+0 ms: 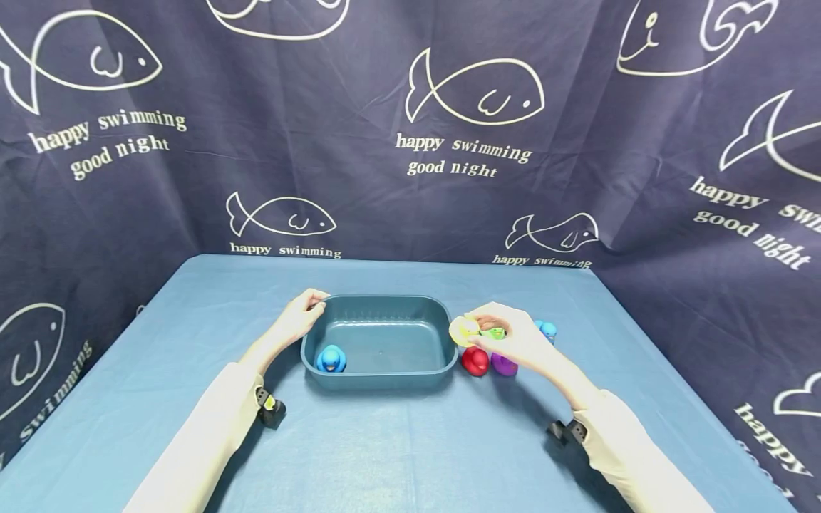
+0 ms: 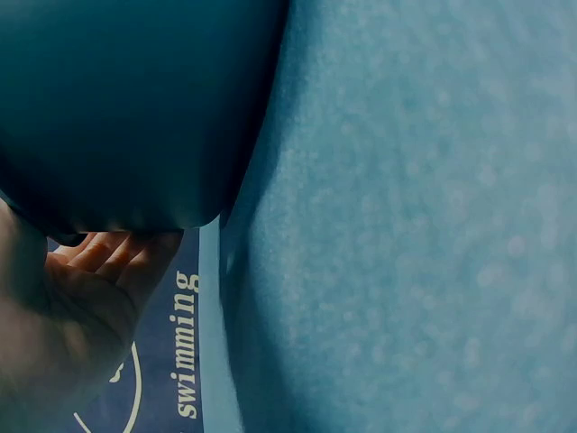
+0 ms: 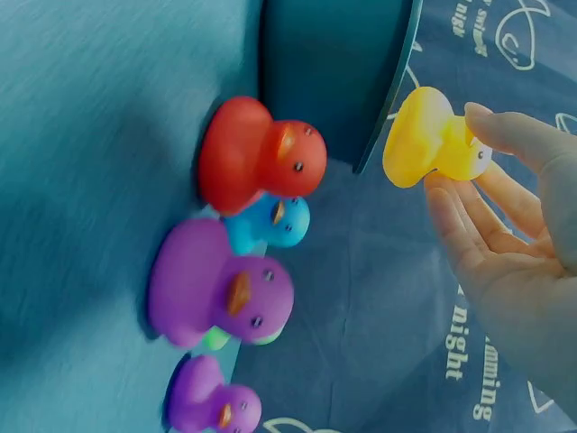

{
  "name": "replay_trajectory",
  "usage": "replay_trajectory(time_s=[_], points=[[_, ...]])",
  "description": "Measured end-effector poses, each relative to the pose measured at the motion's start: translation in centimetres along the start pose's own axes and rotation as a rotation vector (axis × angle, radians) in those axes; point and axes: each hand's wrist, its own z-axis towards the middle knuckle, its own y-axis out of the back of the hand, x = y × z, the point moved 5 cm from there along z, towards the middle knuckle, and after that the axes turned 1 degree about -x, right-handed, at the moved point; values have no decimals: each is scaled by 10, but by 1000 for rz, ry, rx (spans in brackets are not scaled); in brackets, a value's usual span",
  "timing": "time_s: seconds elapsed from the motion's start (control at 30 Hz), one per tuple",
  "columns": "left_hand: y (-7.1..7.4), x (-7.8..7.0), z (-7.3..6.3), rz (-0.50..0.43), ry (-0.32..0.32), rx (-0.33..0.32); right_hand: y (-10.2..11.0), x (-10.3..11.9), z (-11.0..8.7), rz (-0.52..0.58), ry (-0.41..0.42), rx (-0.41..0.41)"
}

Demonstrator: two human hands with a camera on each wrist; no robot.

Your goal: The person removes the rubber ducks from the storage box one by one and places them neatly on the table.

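Note:
A dark teal plastic basin (image 1: 385, 375) stands on the table, with a blue rubber duck (image 1: 331, 359) in its near left corner. My left hand (image 1: 296, 318) grips the basin's rim at the far left corner. In the left wrist view its fingers (image 2: 135, 262) lie against the basin wall (image 2: 135, 117). Pinched between thumb and fingertips, a yellow rubber duck (image 3: 424, 140) is held up by my right hand (image 1: 509, 335), level with the basin's right rim. Below that hand sit a red duck (image 3: 239, 158) and a purple duck (image 3: 194, 284).
Right of the basin, a green duck (image 1: 494, 333) and a blue duck (image 1: 547, 330) are partly hidden by the right hand. A smaller-looking purple duck (image 3: 212, 397) shows in the right wrist view. Behind the blue table (image 1: 385, 456) hangs a dark fish-patterned cloth (image 1: 359, 142).

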Motion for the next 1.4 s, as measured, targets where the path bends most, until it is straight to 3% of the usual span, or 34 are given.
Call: replay_trajectory(time_s=[0.27,0.57,1.1,1.4], points=[[0,0,-1,1,-4,8,13,13,-12,1,-7,3],[2,-1,0,0,-7,13,22,-24,-26,4,-1,-33],[1,0,-1,0,0,14,41,-39,-47,-71,9,-76],[1,-1,-2,24,9,10,50,-43,-56,-50,21,-110]])
